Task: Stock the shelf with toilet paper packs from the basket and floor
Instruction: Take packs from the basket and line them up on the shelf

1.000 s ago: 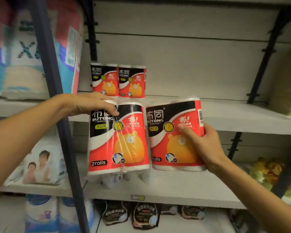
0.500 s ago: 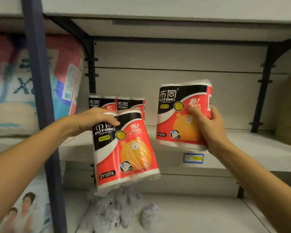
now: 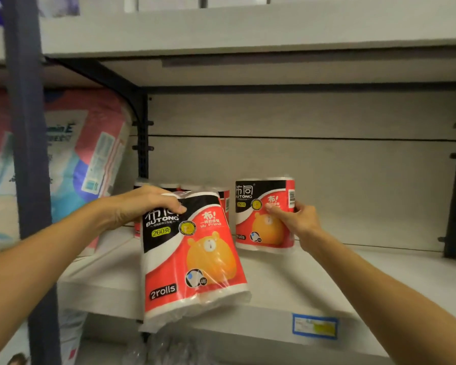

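Since half a second ago, my right hand (image 3: 298, 219) has lowered its toilet paper pack (image 3: 263, 214) and now stands it upright on the white shelf (image 3: 327, 280), fingers closed around it. My left hand (image 3: 140, 206) grips the top of a second pack (image 3: 190, 256), tilted over the shelf's front edge. Behind it, more packs (image 3: 225, 204) stand at the back.

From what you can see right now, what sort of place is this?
Most likely a shop aisle. A price tag is stuck on the edge of a metal shelf, identical toilet paper packs stand in a row on it, and big wrapped packs fill the next bay.
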Available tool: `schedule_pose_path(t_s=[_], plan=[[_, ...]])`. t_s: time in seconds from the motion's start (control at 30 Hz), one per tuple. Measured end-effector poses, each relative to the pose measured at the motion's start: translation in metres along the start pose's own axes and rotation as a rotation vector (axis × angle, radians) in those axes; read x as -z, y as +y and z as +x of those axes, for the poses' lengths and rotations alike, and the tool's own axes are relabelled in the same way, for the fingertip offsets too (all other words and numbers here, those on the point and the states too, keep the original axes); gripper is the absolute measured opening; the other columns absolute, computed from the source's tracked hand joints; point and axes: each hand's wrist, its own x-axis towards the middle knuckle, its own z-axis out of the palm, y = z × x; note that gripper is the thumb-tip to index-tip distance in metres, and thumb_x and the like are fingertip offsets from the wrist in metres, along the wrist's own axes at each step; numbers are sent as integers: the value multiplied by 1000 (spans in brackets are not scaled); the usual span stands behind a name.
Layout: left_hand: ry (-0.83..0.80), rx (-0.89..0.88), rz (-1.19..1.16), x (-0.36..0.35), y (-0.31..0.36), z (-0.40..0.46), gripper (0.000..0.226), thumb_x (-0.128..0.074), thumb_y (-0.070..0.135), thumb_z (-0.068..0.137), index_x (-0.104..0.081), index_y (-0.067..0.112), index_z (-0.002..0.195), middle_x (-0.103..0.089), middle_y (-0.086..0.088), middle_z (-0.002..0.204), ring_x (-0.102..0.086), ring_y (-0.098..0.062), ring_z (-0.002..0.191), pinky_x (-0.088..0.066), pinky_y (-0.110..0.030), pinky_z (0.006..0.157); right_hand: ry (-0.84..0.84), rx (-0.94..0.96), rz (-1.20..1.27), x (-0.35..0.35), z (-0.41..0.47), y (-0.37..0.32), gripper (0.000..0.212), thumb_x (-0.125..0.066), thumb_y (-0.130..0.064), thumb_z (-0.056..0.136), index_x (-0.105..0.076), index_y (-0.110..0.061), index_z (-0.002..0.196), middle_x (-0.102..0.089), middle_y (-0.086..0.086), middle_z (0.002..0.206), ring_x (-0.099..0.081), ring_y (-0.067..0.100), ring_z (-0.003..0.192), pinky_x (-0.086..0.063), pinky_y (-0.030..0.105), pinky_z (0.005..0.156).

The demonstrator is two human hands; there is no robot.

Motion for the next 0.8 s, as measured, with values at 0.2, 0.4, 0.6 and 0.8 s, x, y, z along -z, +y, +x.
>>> schedule_pose_path(t_s=[0.2,0.4,0.6,0.8], plan=[[32,10,-30,-2,2,15,74,-84,51,34,-73,9,94,-75,-16,91,-72,-32,82,-58,-36,76,-79,-29,-40,-9,31,20,48,-88,-20,68,-61,-14,108,-69,7,104,-67,29,95,-54,48,89],[89,-15,-46,0,0,14,48,-76,45,43,-75,14,80,-75,-14,88,-72,-26,77,-56,-31,73,-32,-78,-93,-23,54,32,41,-83,-23,75,-56,-17,105,-62,8,108,-63,32,98,-52,49,94],[158,-37,-13,0,-3,9,65,-77,47,46,-72,9,99,-75,-12,93,-71,-31,90,-52,-46,92,103,21,-526,-39,70,31,59,-79,-44,75,-57,-12,119,-65,15,118,-61,34,107,-51,49,94],[104,-74,56,-2,6,-3,66,-76,50,50,-71,17,106,-75,-6,96,-72,-24,90,-54,-44,92,153,176,-611,-41,17,-7,66,-71,-42,84,-40,-6,129,-59,18,123,-53,40,117,-45,48,97]])
